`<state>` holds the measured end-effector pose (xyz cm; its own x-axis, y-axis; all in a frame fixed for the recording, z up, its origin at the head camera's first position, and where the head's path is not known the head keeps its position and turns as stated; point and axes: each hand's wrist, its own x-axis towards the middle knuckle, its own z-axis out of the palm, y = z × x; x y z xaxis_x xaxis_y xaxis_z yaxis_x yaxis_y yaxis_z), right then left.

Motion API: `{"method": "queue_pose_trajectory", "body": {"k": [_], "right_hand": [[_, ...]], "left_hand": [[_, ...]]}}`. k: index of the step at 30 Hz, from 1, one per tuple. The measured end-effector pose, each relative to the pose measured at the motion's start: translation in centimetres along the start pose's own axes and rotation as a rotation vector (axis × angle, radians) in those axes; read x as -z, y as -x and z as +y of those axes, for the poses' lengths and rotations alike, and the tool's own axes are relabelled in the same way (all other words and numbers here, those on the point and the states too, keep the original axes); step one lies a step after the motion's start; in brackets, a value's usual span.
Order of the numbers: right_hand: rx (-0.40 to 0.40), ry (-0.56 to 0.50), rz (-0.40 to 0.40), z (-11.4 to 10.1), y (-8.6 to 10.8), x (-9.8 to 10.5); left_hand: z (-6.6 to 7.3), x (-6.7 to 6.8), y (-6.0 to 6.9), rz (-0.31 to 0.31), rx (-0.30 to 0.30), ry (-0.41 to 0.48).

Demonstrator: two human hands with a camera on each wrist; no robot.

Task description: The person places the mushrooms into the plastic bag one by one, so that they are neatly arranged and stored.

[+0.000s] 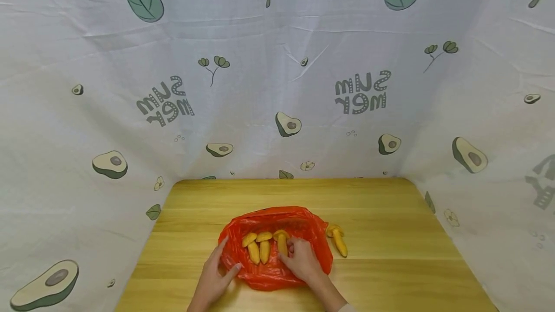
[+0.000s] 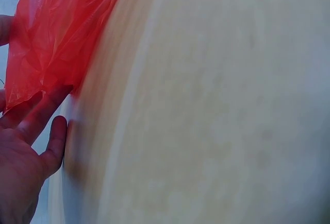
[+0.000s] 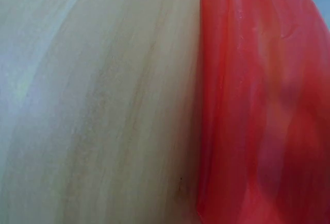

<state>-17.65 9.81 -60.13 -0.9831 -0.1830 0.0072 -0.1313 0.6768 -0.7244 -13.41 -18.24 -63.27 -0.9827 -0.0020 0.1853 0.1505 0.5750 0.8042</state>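
A red plastic bag point(image 1: 299, 218) lies spread wide on the table, its mouth facing up. Inside it, two yellow mushrooms point(image 1: 253, 252) rest side by side, caps toward the far side. To their right is a third yellow mushroom point(image 1: 281, 236), whose stem my right hand point(image 1: 303, 259) pinches between thumb and fingers, within the bag. At the bag's left rim, my left hand point(image 1: 212, 273) touches the plastic with fairly straight, spread fingers, as the left wrist view also shows. The right wrist view has only the bag's red side point(image 3: 247, 105) and tabletop; the right hand is hidden there.
Just outside the bag's right edge, another yellow mushroom point(image 1: 338, 240) lies on the wooden table point(image 1: 390, 215). A pale printed cloth point(image 1: 260, 90) hangs behind the table and along both sides.
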Motion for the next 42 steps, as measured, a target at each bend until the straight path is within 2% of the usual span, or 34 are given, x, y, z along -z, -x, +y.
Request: {"method": "queue_pose_trajectory", "body": {"k": [6, 15, 19, 24, 31, 37, 42], "right_hand": [[0.036, 0.016, 0.058, -0.4, 0.3, 0.6], [0.060, 0.001, 0.173, -1.4, 1.1, 2.8], [0.058, -0.018, 0.230, -1.5, 1.3, 3.7], [0.070, -0.023, 0.288, -1.2, 1.5, 5.0], [0.041, -0.065, 0.331, -0.8, 2.2, 6.9], [0.048, -0.090, 0.355, 0.0, 2.2, 8.0], [0.082, -0.088, 0.410, 1.1, 2.5, 8.7]], "left_hand": [[0.1, 0.1, 0.3, 0.011, -0.009, -0.017], [0.5, 0.2, 0.1, -0.002, -0.014, -0.018], [0.6, 0.3, 0.1, -0.019, 0.015, -0.001], [0.6, 0.3, 0.0, -0.030, 0.042, 0.009], [0.4, 0.2, 0.3, -0.007, -0.004, -0.014], [0.4, 0.3, 0.1, -0.018, 0.030, -0.004], [0.4, 0.3, 0.1, -0.038, 0.057, 0.015]]}}
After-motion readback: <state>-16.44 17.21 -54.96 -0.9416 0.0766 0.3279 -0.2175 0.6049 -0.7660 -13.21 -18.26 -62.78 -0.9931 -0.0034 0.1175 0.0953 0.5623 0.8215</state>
